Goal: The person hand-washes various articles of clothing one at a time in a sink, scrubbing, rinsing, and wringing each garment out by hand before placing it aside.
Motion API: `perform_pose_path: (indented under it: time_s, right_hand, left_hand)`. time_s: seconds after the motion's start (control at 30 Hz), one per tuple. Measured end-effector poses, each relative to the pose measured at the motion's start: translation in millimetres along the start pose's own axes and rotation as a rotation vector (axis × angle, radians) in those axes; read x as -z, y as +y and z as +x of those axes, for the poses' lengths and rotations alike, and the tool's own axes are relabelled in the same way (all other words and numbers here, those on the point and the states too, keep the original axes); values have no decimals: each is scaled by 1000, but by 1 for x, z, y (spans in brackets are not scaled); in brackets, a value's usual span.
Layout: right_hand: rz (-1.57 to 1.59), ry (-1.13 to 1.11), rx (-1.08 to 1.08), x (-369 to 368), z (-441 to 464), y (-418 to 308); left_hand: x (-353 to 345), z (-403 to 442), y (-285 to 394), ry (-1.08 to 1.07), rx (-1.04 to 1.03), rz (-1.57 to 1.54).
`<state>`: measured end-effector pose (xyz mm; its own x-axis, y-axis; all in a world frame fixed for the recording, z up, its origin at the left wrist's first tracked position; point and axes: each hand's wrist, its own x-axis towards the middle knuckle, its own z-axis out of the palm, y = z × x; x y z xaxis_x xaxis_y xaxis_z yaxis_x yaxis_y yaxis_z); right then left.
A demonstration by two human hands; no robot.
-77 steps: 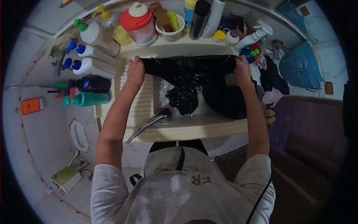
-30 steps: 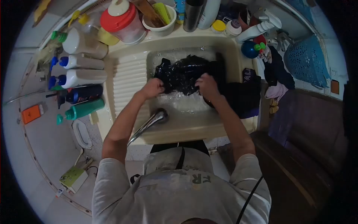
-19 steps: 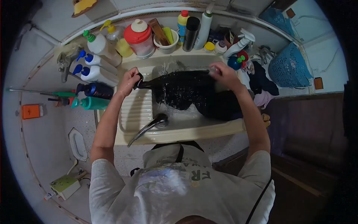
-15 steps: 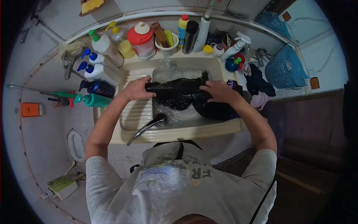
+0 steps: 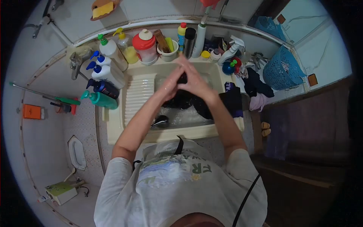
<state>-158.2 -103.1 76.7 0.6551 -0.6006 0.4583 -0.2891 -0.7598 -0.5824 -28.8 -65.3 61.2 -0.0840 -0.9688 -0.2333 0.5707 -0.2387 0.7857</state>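
Observation:
Over the basin, my left hand (image 5: 171,84) and my right hand (image 5: 193,80) meet at their fingertips, fingers stretched forward and slightly blurred. Neither shows anything gripped. Black wet cloth (image 5: 181,101) lies below them in the water of the cream sink (image 5: 174,135); some of it shows through the gap between my palms. The cloth runs right, over the sink's edge, to a dark piece with pale letters (image 5: 229,87). A dark shower head (image 5: 162,121) rests at the basin's front left, partly behind my left forearm.
Pump bottles (image 5: 108,75) line the left edge. Along the back stand a red-lidded jar (image 5: 146,47), a white tub (image 5: 167,56), tall bottles (image 5: 200,39) and a spray bottle (image 5: 231,49). At right are dark clothes (image 5: 257,83) and a blue basket (image 5: 283,70).
Both hands have let go of the black cloth, which they held spread across the basin, and have come together above it. The cloth has sunk lower into the basin.

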Motion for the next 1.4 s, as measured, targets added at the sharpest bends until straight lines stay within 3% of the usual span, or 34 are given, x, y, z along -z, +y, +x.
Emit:
perform_pose_path:
  time_s: [0.07, 0.13, 0.2, 0.27, 0.3, 0.37, 0.4, 0.5, 0.57, 0.67, 0.7, 0.77, 0.87, 0.9, 0.93, 0.97, 1.0, 1.03, 1.07, 1.1, 1.13, 1.2, 1.23, 1.27, 1.3, 1.4]
  right_hand:
    - [166, 32, -205, -55, -37, 45]
    - [59, -39, -388, -110, -93, 100]
    - [-40, -126, -562, -138, -139, 122]
    - [1, -85, -556, -114, -108, 109]
    - [57, -53, -562, -99, -86, 91]
    - [-24, 163, -251, -54, -14, 55]
    - [8, 200, -151, -25, 22, 27]
    - [77, 101, -39, 53, 93, -65]
    - [68, 97, 42, 71, 118, -91]
    - [133, 175, 148, 91, 136, -126]
    - [108, 236, 190, 96, 137, -141]
    - [122, 296, 250, 101, 135, -139]
    - [110, 487, 87, 127, 103, -105]
    - [107, 545, 35, 138, 89, -88]
    - [104, 601, -17, 146, 75, -70]
    - [293, 726, -73, 144, 51, -28]
    - [444, 806, -271, 136, 19, 8]
    - [384, 890, -511, 118, -13, 42]
    - [216, 915, -576, 92, -49, 81]
    - [176, 915, -623, 57, -88, 120]
    - [107, 877, -783, 25, -114, 127]
    - [252, 818, -922, -53, -157, 157]
    - [351, 621, -945, -84, -170, 162]
    - [267, 341, -995, -89, -160, 126]
    - [220, 139, -883, -107, -156, 118]
    - [83, 75, -520, -106, -107, 46]
  left_hand:
    - [59, 18, -44, -70, 159, 176]
    - [114, 11, -69, -120, 188, 676]
    - [159, -14, -89, -37, 102, 763]
    - [151, -39, -58, 104, 362, 816]
    - [186, -26, -84, 61, 205, 811]
    - [181, -22, -80, 34, -7, 733]
    - [168, -21, -68, 100, -103, 961]
    - [108, -23, -29, 110, -260, 1068]
    - [82, -15, -18, 202, -367, 1469]
    - [75, 24, -24, 140, -376, 1517]
    - [61, 26, -18, 123, -514, 1489]
    - [59, 49, -22, 34, -428, 1124]
    - [64, 60, -16, -51, -231, 920]
    - [66, 60, -11, -43, -165, 1015]
    - [81, 67, -13, -88, -224, 1042]
    - [96, 72, -17, -130, -285, 1065]
    - [87, 50, 2, -181, -204, 1144]
    - [95, 47, 3, -175, -198, 1143]
    - [105, 44, 1, -233, -110, 1202]
    - [114, 44, -3, -289, -22, 1257]
    - [124, 48, -13, -415, -130, 1263]
    - [113, 39, -21, -437, -146, 1325]
    - [102, 33, -24, -469, -170, 1385]
    - [73, 22, -11, -440, 81, 1442]
    - [66, 23, -18, -430, 89, 1440]
    - [66, 30, -38, -586, -134, 1545]
